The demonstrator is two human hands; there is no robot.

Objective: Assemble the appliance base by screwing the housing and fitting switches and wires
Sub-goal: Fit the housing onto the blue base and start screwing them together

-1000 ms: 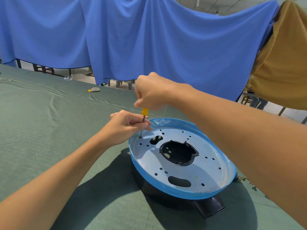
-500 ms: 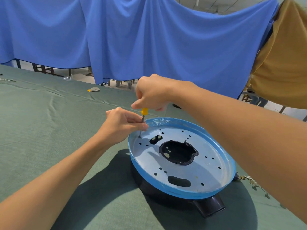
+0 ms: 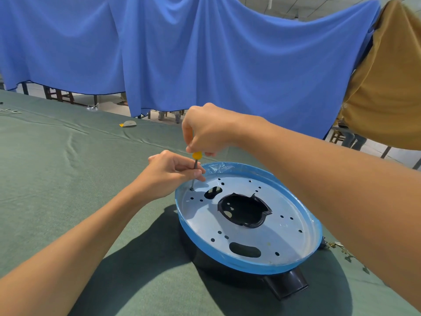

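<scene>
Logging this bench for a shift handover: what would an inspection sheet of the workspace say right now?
Surface: green cloth over the table, wrinkled at left.
Job's things: appliance base, blue-filmed rim, holed metal plate, black centre opening; screwdriver upright, tip at a hole near the plate's left edge.
Clutter: yellow-and-white item far back; small loose bits right of the base, too small to identify.
Grippers: right hand grips the screwdriver's handle; left hand pinches its shaft.
Cables: nothing seen clearly.
Surroundings: blue drape, ochre drape, furniture legs beneath.
</scene>
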